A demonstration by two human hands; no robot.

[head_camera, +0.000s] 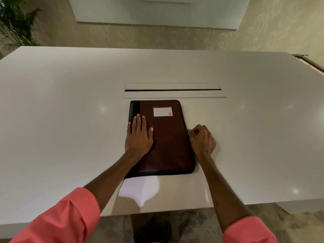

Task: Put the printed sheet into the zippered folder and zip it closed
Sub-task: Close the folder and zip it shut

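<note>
A dark maroon zippered folder (168,137) with a black spine and a white label lies closed flat on the white table (70,120), in the middle. My left hand (139,135) rests flat on its cover near the spine, fingers spread. My right hand (201,140) is at the folder's right edge, about halfway along it, fingers pinched on the zipper pull (189,131). The printed sheet is not visible.
A long cable slot with a flap (172,89) runs across the table just behind the folder. The table's near edge is close to my body. A potted plant (15,23) stands at the far left, beyond the table.
</note>
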